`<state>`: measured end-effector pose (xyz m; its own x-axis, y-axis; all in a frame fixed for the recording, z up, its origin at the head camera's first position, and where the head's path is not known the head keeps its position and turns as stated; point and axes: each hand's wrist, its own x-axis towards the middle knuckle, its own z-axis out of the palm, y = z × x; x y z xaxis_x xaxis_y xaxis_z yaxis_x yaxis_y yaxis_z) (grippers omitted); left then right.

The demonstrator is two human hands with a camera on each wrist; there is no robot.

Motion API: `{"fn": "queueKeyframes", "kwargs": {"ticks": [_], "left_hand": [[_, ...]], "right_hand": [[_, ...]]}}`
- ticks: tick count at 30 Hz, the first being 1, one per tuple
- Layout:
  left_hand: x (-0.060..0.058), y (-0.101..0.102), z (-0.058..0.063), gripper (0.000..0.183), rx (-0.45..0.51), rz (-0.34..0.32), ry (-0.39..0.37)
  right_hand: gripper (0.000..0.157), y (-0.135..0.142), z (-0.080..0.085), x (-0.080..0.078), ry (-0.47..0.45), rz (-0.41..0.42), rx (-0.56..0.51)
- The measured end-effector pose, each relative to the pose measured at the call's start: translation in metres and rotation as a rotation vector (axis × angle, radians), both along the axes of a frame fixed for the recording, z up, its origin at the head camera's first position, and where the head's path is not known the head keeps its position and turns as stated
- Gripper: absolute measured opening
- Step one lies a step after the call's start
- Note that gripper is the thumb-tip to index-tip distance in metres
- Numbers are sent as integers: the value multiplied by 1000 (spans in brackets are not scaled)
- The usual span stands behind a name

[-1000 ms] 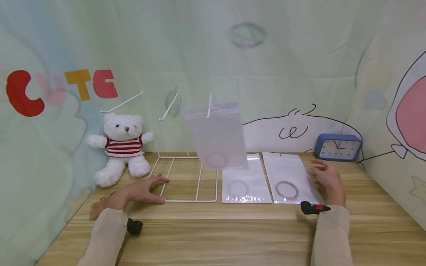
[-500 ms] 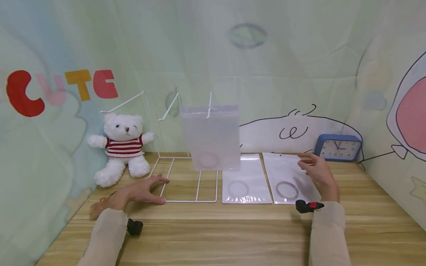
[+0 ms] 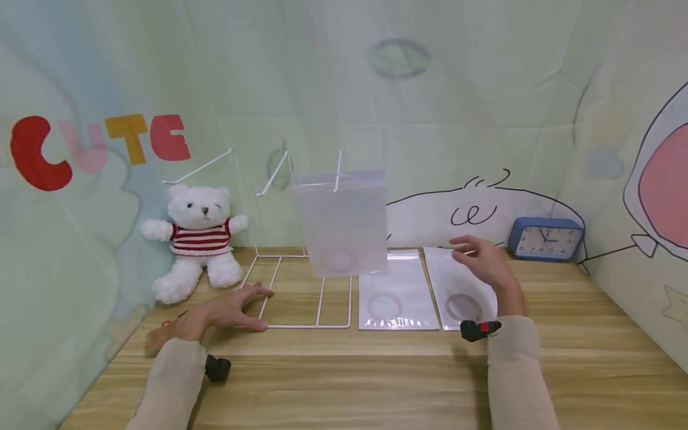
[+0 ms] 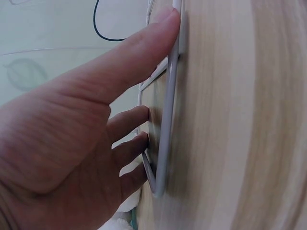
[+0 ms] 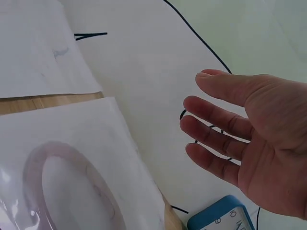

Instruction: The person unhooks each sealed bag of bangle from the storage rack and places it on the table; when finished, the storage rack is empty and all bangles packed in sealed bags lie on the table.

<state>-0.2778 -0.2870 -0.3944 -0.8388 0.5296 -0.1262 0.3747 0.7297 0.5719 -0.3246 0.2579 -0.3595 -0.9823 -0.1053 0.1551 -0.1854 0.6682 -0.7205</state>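
Note:
My left hand [image 3: 220, 310] rests on the base of a white wire rack [image 3: 306, 326]; in the left wrist view its thumb presses the front bar [image 4: 166, 115], fingers extended. A translucent zip bag [image 3: 344, 221] with a pale bangle inside hangs from the rack's right hook [image 3: 338, 170]. My right hand [image 3: 486, 263] hovers above a second zip bag [image 3: 438, 269], fingers loosely bent and holding nothing. That bag lies flat with a greyish-pink bangle [image 3: 463, 307] inside, its right part hidden behind the hand and wrist. Left of it lies another bag [image 3: 403, 278] with a pink bangle [image 3: 384, 306].
A white teddy bear [image 3: 201, 239] in a striped top sits behind my left hand. At the back right stands a blue clock [image 3: 545, 240]. Two more rack hooks [image 3: 197, 168] jut forward at the left. A printed curtain [image 3: 457, 131] encloses the wooden table [image 3: 333, 382].
My right hand has moved left from beside the right bag to over it. The hanging bag has swung left and settled to hang nearly straight. The left hand stays put.

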Motion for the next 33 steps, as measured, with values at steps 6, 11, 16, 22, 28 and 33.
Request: {"fn": "queueKeyframes", "kwargs": {"ticks": [6, 11, 16, 22, 28, 33], "left_hand": [[-1, -1, -1, 73, -3, 10, -3], [-1, 0, -2, 73, -2, 3, 7], [0, 1, -1, 73, -5, 2, 16], [0, 1, 0, 73, 5, 0, 3], [0, 1, -1, 72, 5, -6, 16], [0, 1, 0, 73, 4, 1, 15]], "right_hand": [[36, -21, 10, -1, 35, 71, 27], [33, -38, 18, 0, 86, 141, 41], [31, -52, 22, -1, 125, 189, 20], [32, -63, 27, 4, 129, 210, -7], [31, -75, 31, 7, 184, 233, -15], [35, -85, 32, 8, 214, 266, -29]]}}
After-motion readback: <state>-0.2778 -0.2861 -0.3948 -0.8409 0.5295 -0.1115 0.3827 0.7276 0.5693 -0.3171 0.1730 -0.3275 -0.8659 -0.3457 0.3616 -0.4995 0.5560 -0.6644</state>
